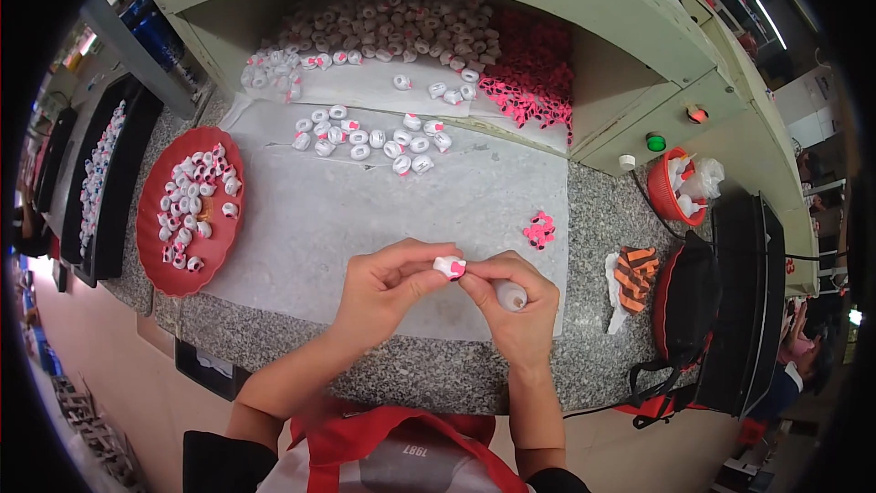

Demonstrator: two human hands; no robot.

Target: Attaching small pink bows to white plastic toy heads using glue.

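Over the near part of the white paper sheet [301,210], my two hands meet. Between its thumb and fingers my left hand [383,288] pinches a small white ring-like piece [447,265] with a pink patch on it. The fingertips of my right hand [522,310] touch the pink side of that piece. A small translucent bottle [511,297] is tucked in the same hand, partly covered by the fingers. Right of my hands lies a little heap of pink parts [539,230]. Several white pieces [377,139] are spread farther back on the paper.
A red scalloped tray [149,251] with white pieces stands at left. The shelf box [630,119] holds piled white pieces [383,23] and pink parts [529,82]. At right are a red basket [663,196], a striped cloth [636,269] and a black bag [689,301].
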